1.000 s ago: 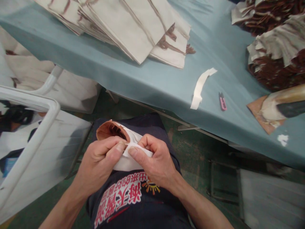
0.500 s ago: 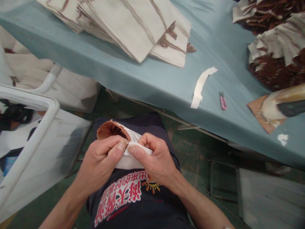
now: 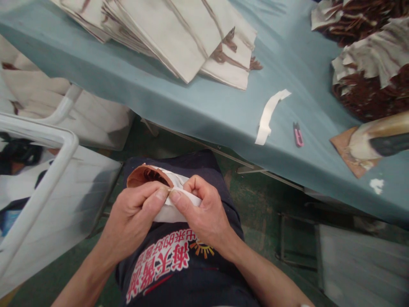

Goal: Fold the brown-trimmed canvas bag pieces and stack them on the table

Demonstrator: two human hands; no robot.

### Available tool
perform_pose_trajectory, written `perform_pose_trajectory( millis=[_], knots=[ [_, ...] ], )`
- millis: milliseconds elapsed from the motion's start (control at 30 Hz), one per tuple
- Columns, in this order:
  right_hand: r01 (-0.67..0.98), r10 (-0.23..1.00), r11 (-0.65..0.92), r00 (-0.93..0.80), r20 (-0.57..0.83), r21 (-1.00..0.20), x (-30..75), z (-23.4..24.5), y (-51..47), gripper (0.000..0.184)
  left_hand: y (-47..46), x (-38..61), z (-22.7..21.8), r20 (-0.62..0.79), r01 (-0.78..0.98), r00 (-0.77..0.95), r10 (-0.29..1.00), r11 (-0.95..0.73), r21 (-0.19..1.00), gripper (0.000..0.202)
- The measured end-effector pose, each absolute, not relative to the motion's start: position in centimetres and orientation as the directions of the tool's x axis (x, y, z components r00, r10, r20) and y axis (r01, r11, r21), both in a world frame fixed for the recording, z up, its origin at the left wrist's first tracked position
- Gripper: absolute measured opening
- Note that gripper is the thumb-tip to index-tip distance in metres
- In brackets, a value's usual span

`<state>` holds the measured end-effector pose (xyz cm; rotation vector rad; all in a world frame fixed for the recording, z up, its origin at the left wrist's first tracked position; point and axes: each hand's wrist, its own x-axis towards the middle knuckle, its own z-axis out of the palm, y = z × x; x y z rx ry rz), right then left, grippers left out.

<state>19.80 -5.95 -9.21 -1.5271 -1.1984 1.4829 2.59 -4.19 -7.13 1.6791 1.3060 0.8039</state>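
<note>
Both hands pinch a white-and-brown cloth piece (image 3: 148, 177) over the lap, at the lower centre of the frame.

The left hand (image 3: 134, 217) and right hand (image 3: 204, 213) meet thumb to thumb. Each is closed, thumb and forefinger gripping the piece's white edge, and its brown end curls open just above the left hand. By the look of it, this piece is mid-handling, held off the counter (image 3: 198, 106) and laid with nothing else. A flat stack of pale pieces (image 3: 179, 38) lies at the top centre and rumpled brown-and-white heaps (image 3: 370, 72) sit at the upper right. A white strip (image 3: 268, 115) and pink snips (image 3: 298, 136) lie untouched at centre right.
</note>
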Motion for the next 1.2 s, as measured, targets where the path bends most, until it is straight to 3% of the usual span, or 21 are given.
perform_pose_trajectory(
  millis=[233, 533, 833, 1033, 1200],
  knots=[
    [0.239, 0.965, -0.253, -0.006, -0.262, -0.937, 19.6, -8.9, -6.0, 0.034, -4.8, 2.4, -7.6, 0.035, 0.418, 0.236, 0.971, -0.134, 0.898, 0.041],
    [0.059, 0.962, -0.263, -0.059, -0.266, -0.963, 19.2, -8.7, -6.3, 0.032, -4.7, 2.6, -6.5, -0.06, 0.396, 0.246, 0.967, -0.044, 0.917, 0.023],
    [-0.206, 0.878, -0.444, -0.292, -0.378, -0.872, 19.3, -8.4, -5.7, 0.05, -6.6, 2.8, -6.5, -0.107, 0.465, 0.083, 0.991, 0.056, 0.884, 0.027],
    [-0.299, 0.805, -0.569, -0.393, -0.445, -0.766, 19.2, -8.8, -5.4, 0.056, -6.5, 2.6, -6.6, -0.057, 0.486, 0.116, 0.992, -0.006, 0.874, 0.027],
    [-0.322, 0.8, -0.575, -0.41, -0.437, -0.752, 19.0, -9.7, -5.6, 0.05, -5.8, 2.1, -7.1, 0.013, 0.48, 0.216, 0.976, -0.118, 0.87, 0.024]
  ],
)
